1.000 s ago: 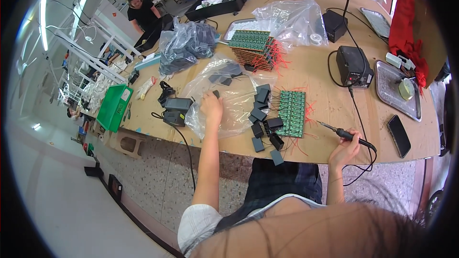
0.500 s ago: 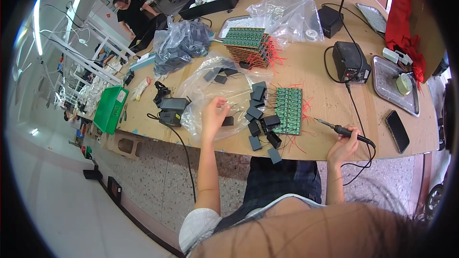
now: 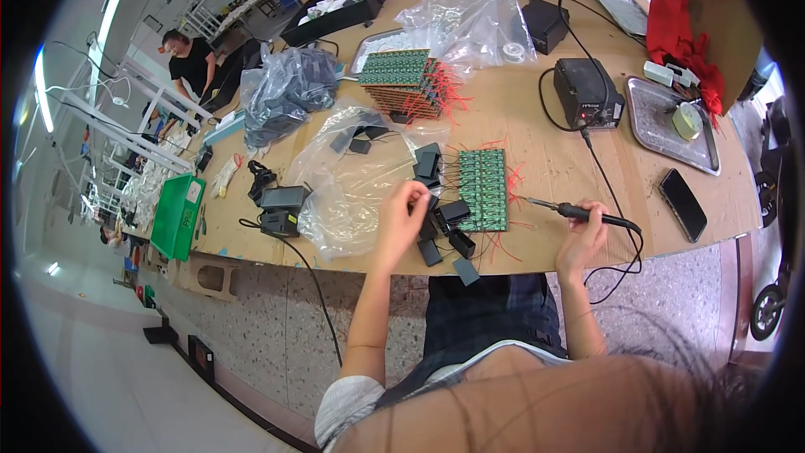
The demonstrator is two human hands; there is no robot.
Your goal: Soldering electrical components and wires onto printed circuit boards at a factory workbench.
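From the head view, your right hand point(image 3: 581, 235) is closed around the dark handle of a slim black soldering iron point(image 3: 579, 213), its grip wrapped firmly on the handle while the metal tip points left toward the flat green panel of circuit boards with red wire leads point(image 3: 484, 190), stopping just short of the panel's right edge. Your left hand point(image 3: 404, 216) rests at the near left of that panel with the fingers curled together; they seem pinched on one of the small black rectangular plastic parts point(image 3: 442, 220), though you cannot tell for sure from this angle whether the grip truly has it. More of those black parts lie scattered just beside your left hand, some touching the panel's left edge and a few near the counter's point(image 3: 537, 126) front rim. Directly left of your hand lies a crumpled clear plastic bag point(image 3: 352, 176) holding further black pieces, and beyond it a black power adapter with its cord point(image 3: 281, 200) running off the front edge. Behind the panel stands a tall stack of green circuit boards with red leads point(image 3: 407, 82). The iron's cable loops back to the black boxy soldering station point(image 3: 587, 94), well apart to the right rear. Near your right hand, a black smartphone point(image 3: 682, 204) lies flat, and behind it a grey metal tray point(image 3: 662, 117). Nothing lies between the iron's tip and the panel.
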